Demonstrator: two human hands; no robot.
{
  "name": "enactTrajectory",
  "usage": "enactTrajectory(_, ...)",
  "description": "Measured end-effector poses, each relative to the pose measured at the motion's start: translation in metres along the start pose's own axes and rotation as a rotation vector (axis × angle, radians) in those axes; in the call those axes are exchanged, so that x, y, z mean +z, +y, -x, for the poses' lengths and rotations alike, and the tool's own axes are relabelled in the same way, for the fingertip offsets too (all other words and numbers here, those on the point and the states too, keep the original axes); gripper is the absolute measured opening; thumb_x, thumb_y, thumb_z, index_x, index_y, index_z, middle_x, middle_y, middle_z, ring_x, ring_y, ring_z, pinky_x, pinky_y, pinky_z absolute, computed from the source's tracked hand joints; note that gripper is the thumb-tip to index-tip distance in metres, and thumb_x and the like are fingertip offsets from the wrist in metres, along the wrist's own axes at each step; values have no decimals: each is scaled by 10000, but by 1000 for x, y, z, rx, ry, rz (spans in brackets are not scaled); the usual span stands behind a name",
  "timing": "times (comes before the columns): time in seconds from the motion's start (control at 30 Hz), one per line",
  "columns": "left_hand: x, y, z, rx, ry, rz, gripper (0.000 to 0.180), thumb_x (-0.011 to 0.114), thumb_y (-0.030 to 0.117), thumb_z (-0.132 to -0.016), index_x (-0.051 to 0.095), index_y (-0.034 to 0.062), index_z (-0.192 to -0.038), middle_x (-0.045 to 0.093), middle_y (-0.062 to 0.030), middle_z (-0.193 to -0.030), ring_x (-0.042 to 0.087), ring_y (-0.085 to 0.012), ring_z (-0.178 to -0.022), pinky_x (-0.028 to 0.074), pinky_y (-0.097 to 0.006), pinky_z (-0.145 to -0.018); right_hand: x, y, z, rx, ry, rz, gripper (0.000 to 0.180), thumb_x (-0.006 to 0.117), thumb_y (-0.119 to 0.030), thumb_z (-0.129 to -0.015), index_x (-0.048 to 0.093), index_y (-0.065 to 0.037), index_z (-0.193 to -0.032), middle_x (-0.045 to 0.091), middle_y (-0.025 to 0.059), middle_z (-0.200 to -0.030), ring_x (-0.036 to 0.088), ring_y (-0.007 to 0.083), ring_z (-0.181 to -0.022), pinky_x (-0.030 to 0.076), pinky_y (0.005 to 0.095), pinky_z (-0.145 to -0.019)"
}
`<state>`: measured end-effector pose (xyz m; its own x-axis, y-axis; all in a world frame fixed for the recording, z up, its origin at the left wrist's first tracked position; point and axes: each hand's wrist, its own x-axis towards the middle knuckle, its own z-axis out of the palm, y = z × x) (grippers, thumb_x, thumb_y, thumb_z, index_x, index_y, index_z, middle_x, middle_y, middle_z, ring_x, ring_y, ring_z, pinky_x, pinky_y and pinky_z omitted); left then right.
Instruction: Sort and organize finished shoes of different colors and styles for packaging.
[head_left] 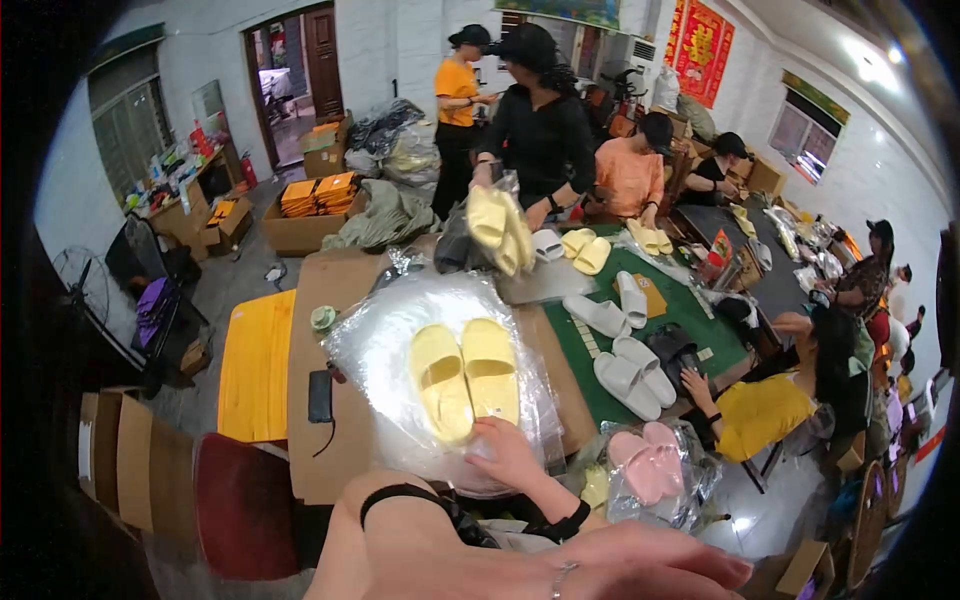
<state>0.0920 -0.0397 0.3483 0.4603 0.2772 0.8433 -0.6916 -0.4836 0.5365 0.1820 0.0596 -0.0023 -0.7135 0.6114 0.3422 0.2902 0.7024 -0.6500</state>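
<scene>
A pair of pale yellow slippers (pixel 440 385) lies side by side on a stack of clear plastic bags (pixel 375 345) in front of me. My right hand (pixel 505 455), a black band at its wrist, reaches in from the lower right. Its fingertips touch the heel of the right-hand slipper, and the thumb is spread away over the plastic. Close to the camera at the bottom edge is my left hand (pixel 660 560), a thin bracelet at its wrist. Its fingers stretch to the right and are partly cut off by the frame; nothing shows in them.
Left of the bags lies a black phone (pixel 320 397). Bagged pink slippers (pixel 648 462) are at my right; grey slippers (pixel 635 375) rest on a green mat (pixel 570 385). Across the table, a person in black (pixel 545 130) holds bagged yellow slippers (pixel 495 225). Others sit farther right.
</scene>
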Motion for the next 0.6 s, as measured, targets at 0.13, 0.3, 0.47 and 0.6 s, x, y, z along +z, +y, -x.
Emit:
enactTrajectory(0.13, -7, -6, 8, 4, -49, -24, 701, 344, 664, -973, 586, 48, -1206, 510, -386, -1273, 480, -457, -1196, 302, -557, -1050, 1, 12, 1, 0, 20, -14, 508, 771, -326, -776, 613, -57, -1176, 597, 112, -1245, 551, 328, -1166, 431, 431, -1000)
enactTrajectory(0.3, 3, -6, 15, -3, 36, -29, 671, 366, 637, -980, 586, 64, -1254, 512, -381, -1287, 458, -450, -1245, 298, -540, -1054, 0, -3, 2, -3, 27, 17, 501, 760, -276, -775, 606, -38, -1188, 590, 116, -1261, 547, 322, -1175, 440, 429, -995)
enactTrajectory(0.47, -6, -22, 32, 105, 234, -313, 480, 394, 541, -1012, 654, 152, -1118, 569, -250, -1250, 469, -337, -1215, 343, -527, -1052, 9, 28, 9, 97, -45, -32, 540, 764, -293, -791, 598, -25, -1230, 561, 140, -1319, 525, 294, -1221, 414, 401, -1034)
enactTrajectory(0.6, -23, -37, 57, -128, 686, -909, 438, 791, 132, -714, 608, 29, -1098, 591, -94, -1137, 535, -250, -1042, 439, -351, -890, 28, 28, 8, 25, 82, -142, 548, 725, -279, -782, 576, -27, -1246, 562, 146, -1298, 527, 326, -1203, 417, 426, -1020)
